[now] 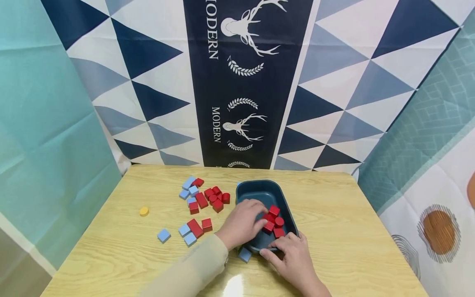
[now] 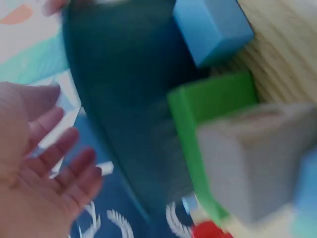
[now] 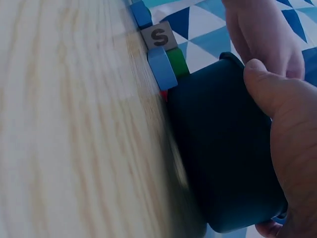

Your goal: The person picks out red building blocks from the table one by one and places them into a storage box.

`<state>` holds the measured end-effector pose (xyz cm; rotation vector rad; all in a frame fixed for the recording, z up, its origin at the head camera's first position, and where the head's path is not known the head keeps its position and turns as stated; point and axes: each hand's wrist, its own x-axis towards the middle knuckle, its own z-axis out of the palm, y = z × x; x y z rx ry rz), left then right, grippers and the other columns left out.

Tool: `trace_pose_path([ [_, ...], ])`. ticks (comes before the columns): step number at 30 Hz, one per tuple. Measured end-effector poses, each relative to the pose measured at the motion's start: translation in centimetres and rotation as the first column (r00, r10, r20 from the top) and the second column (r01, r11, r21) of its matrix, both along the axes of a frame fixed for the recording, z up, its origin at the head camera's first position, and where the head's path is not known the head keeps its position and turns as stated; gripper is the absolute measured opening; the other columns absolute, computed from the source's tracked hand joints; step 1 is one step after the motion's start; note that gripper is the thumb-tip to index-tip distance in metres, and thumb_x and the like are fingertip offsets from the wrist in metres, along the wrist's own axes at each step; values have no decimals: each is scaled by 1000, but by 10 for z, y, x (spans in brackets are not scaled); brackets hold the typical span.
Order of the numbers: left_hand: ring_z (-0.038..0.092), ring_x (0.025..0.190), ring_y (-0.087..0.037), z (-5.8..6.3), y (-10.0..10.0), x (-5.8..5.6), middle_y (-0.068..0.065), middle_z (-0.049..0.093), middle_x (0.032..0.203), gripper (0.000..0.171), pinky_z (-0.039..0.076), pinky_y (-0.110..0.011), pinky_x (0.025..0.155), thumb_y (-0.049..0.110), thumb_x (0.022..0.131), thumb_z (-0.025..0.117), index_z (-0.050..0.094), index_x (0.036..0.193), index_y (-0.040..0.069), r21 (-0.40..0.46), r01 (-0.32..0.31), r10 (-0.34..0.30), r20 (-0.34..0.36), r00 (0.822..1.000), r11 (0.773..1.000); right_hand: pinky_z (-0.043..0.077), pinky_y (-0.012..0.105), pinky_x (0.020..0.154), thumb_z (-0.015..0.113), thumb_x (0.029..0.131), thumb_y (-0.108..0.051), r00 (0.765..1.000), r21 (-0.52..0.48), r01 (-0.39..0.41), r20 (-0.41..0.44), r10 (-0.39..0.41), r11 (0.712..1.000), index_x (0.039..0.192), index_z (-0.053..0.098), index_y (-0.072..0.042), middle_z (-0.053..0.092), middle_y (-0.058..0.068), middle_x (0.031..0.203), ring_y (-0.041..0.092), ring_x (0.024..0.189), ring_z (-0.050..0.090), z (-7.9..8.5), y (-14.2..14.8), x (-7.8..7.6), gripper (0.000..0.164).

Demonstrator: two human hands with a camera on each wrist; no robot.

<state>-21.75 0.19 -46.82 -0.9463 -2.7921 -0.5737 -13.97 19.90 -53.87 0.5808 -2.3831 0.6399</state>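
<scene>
1. Left hand [image 1: 243, 220] reaches over the tray's left rim; the left wrist view shows its fingers spread, with nothing visible between them. Whether a fingertip touches a block inside cannot be told.
2. Right hand [image 1: 295, 255] pinches the near right corner of the tray [image 1: 259, 196], thumb outside the near wall, fingers over the rim.
3. This tray sits on the desk [image 1: 334, 247], ahead of the right hand; its long axis runs away from that hand, the far end leaning slightly left.
4. Inside, the red blocks [image 1: 279, 222] lie just right of the left thumb and straight ahead of the right fingers. Both hands are near them; the left thumb is just beside one.
5. Between the hands, outside the tray's near left corner, lies a blue block [image 1: 245, 254]; a green block [image 2: 218, 99] and an S block [image 3: 158, 36] are near it.
6. Left of the left hand lie loose reds [image 1: 202, 200] and loose blues [image 1: 189, 183]; farther left, well apart, is a yellow disc [image 1: 144, 211].
</scene>
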Motion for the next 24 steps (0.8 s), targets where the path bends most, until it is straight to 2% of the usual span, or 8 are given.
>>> trace_pose_path([
  [3, 64, 129, -25, -2, -24, 2, -5, 70, 138, 33, 52, -46, 115, 33, 104, 71, 71, 132, 16, 35, -146, 144, 64, 988, 989, 43, 52, 88, 92, 77, -44, 999, 11, 27, 24, -28, 1000, 77, 75, -30, 66, -21, 72, -3, 76, 45, 2, -1, 1, 23],
  [6, 65, 130, -32, -10, -46, -1, -11, 69, 140, 43, 53, -51, 113, 32, 101, 76, 69, 137, 10, 57, -270, 258, 158, 953, 961, 43, 54, 90, 94, 76, -43, 998, 15, 52, 43, -53, 999, 77, 75, -30, 67, -20, 72, -4, 76, 43, 3, -1, 1, 23],
  [10, 64, 130, -37, -21, -70, -2, -15, 68, 141, 61, 55, -54, 111, 31, 93, 85, 63, 143, 5, 112, -382, 345, 256, 903, 917, 43, 57, 93, 94, 76, -45, 996, 18, 69, 64, -70, 997, 76, 75, -30, 67, -21, 72, -4, 75, 43, 4, -2, 2, 23],
  [13, 63, 132, -37, -28, -82, 0, -16, 66, 144, 73, 54, -56, 110, 30, 88, 90, 58, 149, 5, 159, -435, 375, 306, 875, 886, 43, 59, 93, 93, 77, -45, 995, 19, 73, 71, -74, 997, 76, 75, -30, 66, -21, 72, -4, 75, 42, 4, -2, 3, 23],
  [15, 61, 136, -38, -32, -88, 3, -17, 63, 148, 76, 53, -58, 112, 28, 87, 91, 56, 151, 5, 192, -447, 371, 332, 867, 874, 43, 59, 93, 93, 76, -45, 994, 15, 76, 73, -77, 997, 76, 75, -30, 66, -21, 72, -5, 75, 42, 4, -2, 3, 23],
  [20, 64, 133, -35, -40, -97, 9, -15, 64, 148, 72, 55, -56, 110, 25, 89, 90, 57, 150, 6, 233, -459, 355, 377, 855, 858, 43, 59, 93, 93, 76, -45, 995, 9, 74, 73, -75, 997, 75, 75, -31, 65, -23, 71, -5, 75, 41, 3, -3, 4, 23],
  [24, 66, 129, -35, -41, -104, 12, -15, 68, 141, 67, 57, -54, 107, 22, 87, 90, 61, 145, 4, 198, -493, 398, 378, 836, 847, 43, 59, 93, 93, 77, -46, 996, 6, 61, 69, -62, 998, 75, 74, -31, 64, -24, 71, -6, 75, 41, 3, -4, 3, 23],
])
